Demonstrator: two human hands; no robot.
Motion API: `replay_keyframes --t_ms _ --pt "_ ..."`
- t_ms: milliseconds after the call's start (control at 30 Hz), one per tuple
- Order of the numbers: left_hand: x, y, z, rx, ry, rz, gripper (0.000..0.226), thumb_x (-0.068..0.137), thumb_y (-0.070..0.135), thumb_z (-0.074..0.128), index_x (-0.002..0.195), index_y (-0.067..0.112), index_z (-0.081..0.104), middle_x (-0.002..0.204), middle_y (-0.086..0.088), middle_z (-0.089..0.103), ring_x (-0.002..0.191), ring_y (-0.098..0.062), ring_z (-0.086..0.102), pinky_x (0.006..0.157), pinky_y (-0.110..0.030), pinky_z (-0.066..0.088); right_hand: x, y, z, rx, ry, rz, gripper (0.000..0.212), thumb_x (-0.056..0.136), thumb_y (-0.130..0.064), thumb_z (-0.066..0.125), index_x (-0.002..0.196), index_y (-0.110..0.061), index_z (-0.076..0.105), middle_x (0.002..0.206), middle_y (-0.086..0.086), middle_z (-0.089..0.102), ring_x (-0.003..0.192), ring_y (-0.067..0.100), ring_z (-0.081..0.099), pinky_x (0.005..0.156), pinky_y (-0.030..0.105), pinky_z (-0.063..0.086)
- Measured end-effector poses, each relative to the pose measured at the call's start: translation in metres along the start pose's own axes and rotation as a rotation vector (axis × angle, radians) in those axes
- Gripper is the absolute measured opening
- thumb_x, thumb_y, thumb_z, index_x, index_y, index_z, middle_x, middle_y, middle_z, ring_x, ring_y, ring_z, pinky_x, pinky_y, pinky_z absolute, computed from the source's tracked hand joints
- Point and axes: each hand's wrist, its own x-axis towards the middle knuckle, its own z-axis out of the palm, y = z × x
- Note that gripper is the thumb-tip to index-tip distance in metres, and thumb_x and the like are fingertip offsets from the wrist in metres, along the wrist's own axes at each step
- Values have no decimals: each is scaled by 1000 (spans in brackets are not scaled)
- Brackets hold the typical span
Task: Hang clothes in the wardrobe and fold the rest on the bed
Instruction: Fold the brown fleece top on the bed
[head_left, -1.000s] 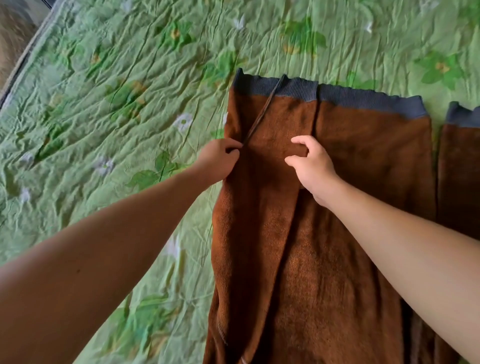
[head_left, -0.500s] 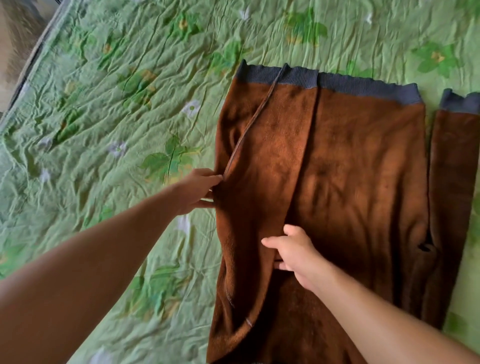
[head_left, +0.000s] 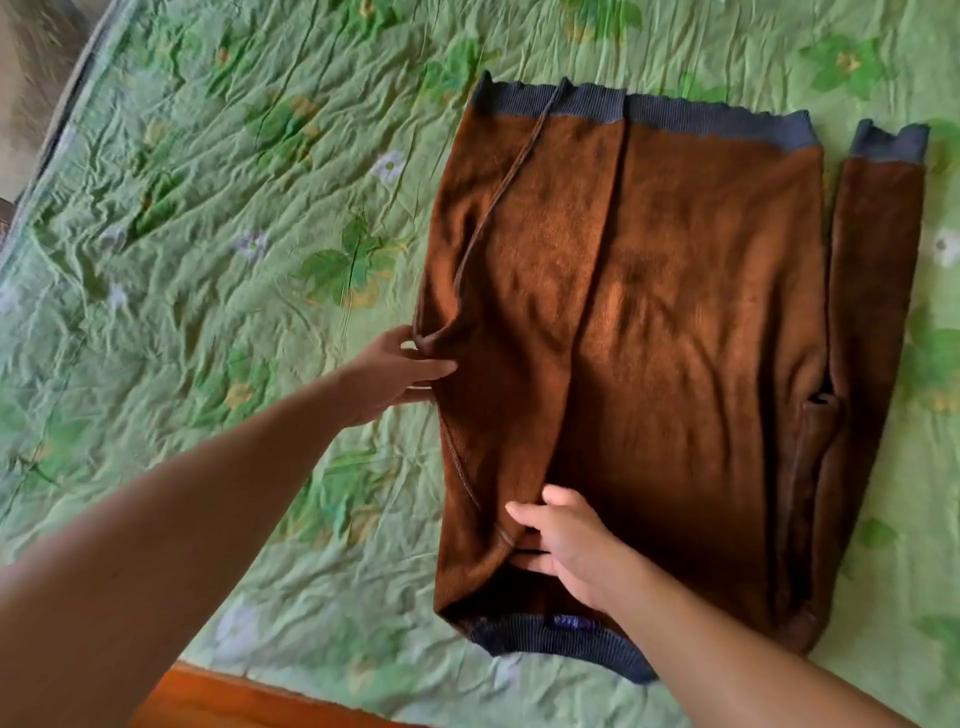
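Bed (head_left: 218, 208): crumpled green leaf-print sheet fills the view. An orange-brown wooden edge (head_left: 234, 701) shows at 7 o'clock.

Brown fleece sweater (head_left: 675, 338): lies flat on the bed, right of centre. Navy ribbed hem (head_left: 717, 122) at 12 o'clock, navy neckband (head_left: 550, 647) at 6 o'clock.

One sleeve (head_left: 509, 291) is folded inward over the body, and its seam runs diagonally from the hem toward 7 o'clock. The other sleeve (head_left: 878, 312) lies straight along the 3 o'clock side, just beside the body, with its navy cuff (head_left: 891, 140) level with the hem.

Left hand (head_left: 400, 371): at the sweater's 9 o'clock edge. Grip wide, fingers straight and touching the fold there.

Right hand (head_left: 569, 551): on the lower end of the folded sleeve, near 6 o'clock. Grip wide, thumb and fingers spread and resting on the cloth. Nothing is clasped.
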Motion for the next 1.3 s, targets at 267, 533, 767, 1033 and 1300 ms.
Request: replay_keyframes --t_ms 267,533,767,1033,1300 --pt "-20 -22 23 124 431 136 69 89 4 65 147 20 31 90 -5 61 77 -23 65 76 -46 59 -4 30 32 -9 -30 -31 28 95 -23 70 120 -14 62 121 7 69 109 22 68 85 48 61" --pt "-48 -61 34 378 439 182 94 86 1 65 155 38 12 91 -11 68 76 -23 67 70 -38 56 -13 45 59 -144 -61 22 29 96 -20 68 112 -2 52 113 16 62 89 29 69 58 34 58" --pt "-59 -73 52 1107 464 564 75 99 28 50 160 28 8 166 -8 -5 154 -30 -4 125 -46 13 -13 16 29 -1132 497 -695 31 94 -53 52 89 -24 59 93 3 68 90 29 66 72 36 52" --pt "-17 -85 36 1546 316 407 79 98 69 17 158 31 -15 165 -10 -22 152 -25 -21 124 -52 4 49 -83 -14 -1902 297 -759 74 101 -64 27 159 -37 -10 167 -1 -21 154 25 -19 123 59 -1" --pt "-56 -89 137 1376 284 787 59 97 26 51 154 18 37 165 -12 22 155 -30 10 123 -55 15 -3 -82 -143 -1388 770 -909 53 101 -42 48 150 -22 43 154 12 41 145 32 33 119 54 28"
